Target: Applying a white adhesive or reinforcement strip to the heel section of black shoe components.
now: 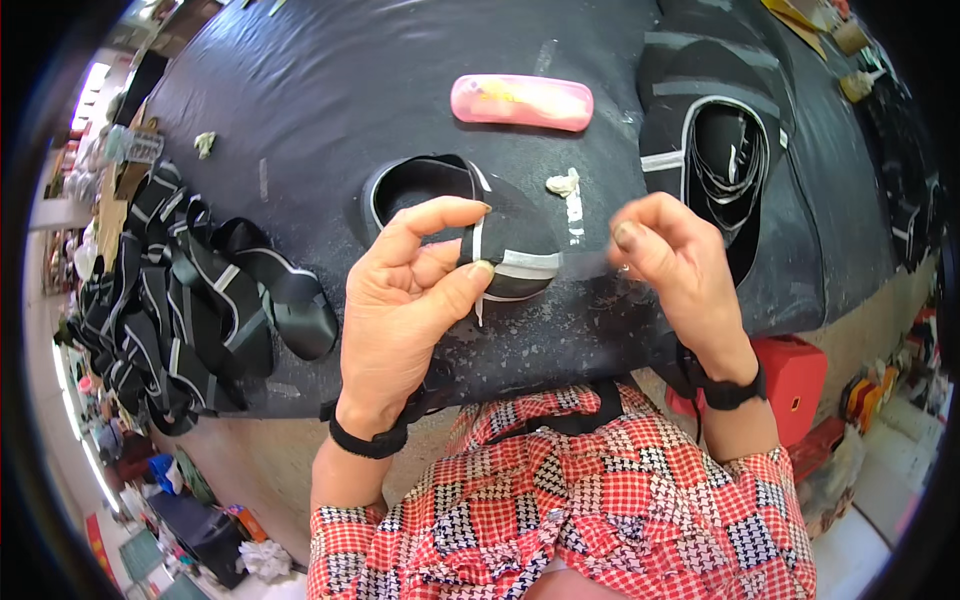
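Note:
A black shoe upper (515, 225) with pale edging hangs over the middle of the black table. My left hand (400, 285) pinches its near-left edge between thumb and fingers. A short grey-white tape strip (530, 260) lies across the upper's near side. To the right, my right hand (675, 270) is closed, its fingertips pressed together and slightly blurred. From them a thin see-through strip (588, 264) runs left toward the end of the tape. Behind the held piece, a looped black band (420, 172) with pale edging shows; whether it is part of the upper I cannot tell.
A pink oblong case (522, 103) lies beyond my hands, with a whitish lump (564, 183) nearer. Many black pieces with pale edging (190, 300) are heaped at the left. Nested black uppers (728, 150) stand at the right. A red plastic stool (790, 385) is below the table edge.

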Motion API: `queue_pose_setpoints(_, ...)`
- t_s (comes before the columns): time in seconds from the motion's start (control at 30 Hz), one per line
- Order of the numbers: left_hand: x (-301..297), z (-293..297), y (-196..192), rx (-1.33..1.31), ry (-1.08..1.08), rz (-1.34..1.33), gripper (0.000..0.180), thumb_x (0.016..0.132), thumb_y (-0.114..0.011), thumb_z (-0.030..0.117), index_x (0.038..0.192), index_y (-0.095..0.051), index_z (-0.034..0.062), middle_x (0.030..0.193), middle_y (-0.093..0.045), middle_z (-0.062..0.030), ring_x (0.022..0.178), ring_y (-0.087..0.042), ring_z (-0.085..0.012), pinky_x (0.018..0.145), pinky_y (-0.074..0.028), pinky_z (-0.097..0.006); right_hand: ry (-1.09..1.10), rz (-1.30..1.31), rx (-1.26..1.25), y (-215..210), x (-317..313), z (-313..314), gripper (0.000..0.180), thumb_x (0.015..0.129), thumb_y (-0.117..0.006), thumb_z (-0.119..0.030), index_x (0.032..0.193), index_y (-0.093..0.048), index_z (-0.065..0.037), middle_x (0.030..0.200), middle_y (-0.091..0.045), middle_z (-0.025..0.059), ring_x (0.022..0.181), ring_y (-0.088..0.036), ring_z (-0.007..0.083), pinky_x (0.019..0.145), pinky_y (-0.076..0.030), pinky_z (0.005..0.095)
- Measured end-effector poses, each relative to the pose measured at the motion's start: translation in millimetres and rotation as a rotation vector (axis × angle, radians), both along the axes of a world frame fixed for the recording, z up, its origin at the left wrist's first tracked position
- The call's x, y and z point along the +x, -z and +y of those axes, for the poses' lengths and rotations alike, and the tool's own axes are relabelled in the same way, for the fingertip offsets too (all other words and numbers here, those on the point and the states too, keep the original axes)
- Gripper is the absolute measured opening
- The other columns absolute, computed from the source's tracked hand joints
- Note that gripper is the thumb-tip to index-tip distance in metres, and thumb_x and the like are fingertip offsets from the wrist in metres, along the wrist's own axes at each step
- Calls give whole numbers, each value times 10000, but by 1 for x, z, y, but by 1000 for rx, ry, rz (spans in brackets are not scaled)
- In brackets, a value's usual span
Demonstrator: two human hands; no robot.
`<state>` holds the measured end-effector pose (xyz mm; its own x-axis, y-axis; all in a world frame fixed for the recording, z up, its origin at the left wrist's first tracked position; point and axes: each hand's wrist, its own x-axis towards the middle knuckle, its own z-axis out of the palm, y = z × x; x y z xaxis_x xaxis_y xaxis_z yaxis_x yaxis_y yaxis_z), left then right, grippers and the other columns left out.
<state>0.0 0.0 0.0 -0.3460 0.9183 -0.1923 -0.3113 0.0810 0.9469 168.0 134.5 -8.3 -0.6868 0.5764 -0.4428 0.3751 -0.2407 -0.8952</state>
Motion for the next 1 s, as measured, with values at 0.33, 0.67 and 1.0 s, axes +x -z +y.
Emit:
queue_pose_setpoints(0.33,-3,-35,-9,72,50,155,687,794,-542,-63,1363,-161,-15,1243,-444,-109,1041,-502,-125,904,-377,-259,102,719,-1201,22,-50,-24,269,881,-513,-166,1076,-496,19,1051,-586,121,963,-574,216,867,-455,360)
queue_pose_setpoints(0.67,-6,-39,-28,203,-144,12,625,805,-485,-94,1345,-192,19,1073,-567,-197,986,-564,-190,850,-451,-275,112,464,883,-9,-25,-26,284,681,-664,-40,938,-548,-9,866,-550,100,664,-554,150,598,-462,249)
queue_pose_setpoints(1.0,2,-35,-19,274,-16,160,747,744,-595,-49,1371,-202,48,1231,-446,-105,1097,-471,-169,944,-365,-302,108,612,861,-5,-37,-61,263,653,-648,64,892,-558,0,878,-547,98,666,-574,161,547,-487,247)
